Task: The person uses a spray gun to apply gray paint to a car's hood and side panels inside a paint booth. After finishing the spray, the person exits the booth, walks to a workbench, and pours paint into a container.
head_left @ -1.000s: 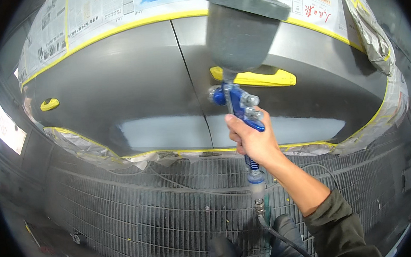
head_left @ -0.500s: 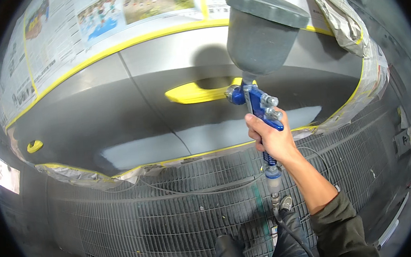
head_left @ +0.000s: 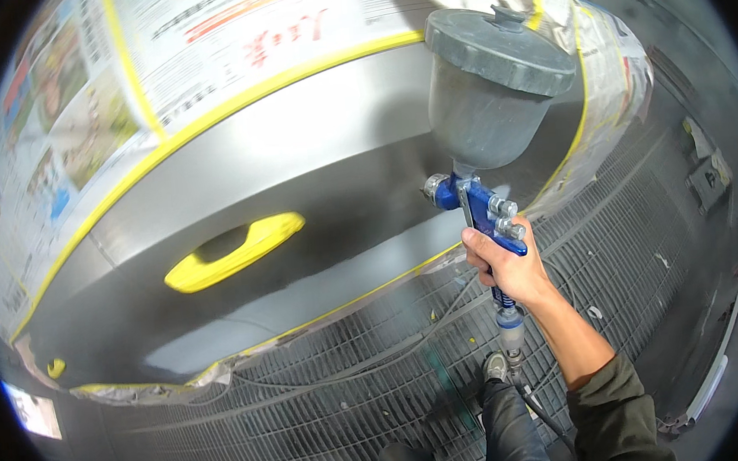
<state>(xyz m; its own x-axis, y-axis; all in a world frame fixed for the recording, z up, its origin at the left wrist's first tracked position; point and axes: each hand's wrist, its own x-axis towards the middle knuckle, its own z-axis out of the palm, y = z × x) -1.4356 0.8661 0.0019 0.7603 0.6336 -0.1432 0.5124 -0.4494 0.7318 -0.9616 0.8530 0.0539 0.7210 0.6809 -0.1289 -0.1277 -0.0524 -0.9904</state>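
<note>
My right hand [head_left: 515, 264] is wrapped round the handle of a blue spray gun [head_left: 476, 209]. A grey lidded paint cup [head_left: 490, 91] sits on top of the gun, and a hose hangs from the handle's base. The nozzle points left at a grey car side panel [head_left: 357, 192], standing a little off it. On that panel is a door handle covered in yellow tape [head_left: 236, 253]. Lower down runs a lighter grey band [head_left: 296, 299]. My left hand does not show.
Newspaper masking [head_left: 223, 34] edged with yellow tape [head_left: 205, 131] covers the upper car and its right end. Below lies a slatted grating floor [head_left: 315, 425], with the hose [head_left: 544, 420] trailing over it by my shoe [head_left: 495, 366]. A long pale strip [head_left: 711, 386] lies at the right.
My view has shifted rightward along the car, so the taped handle now appears farther left. The spray gun has travelled right along the panel, still in my right hand.
</note>
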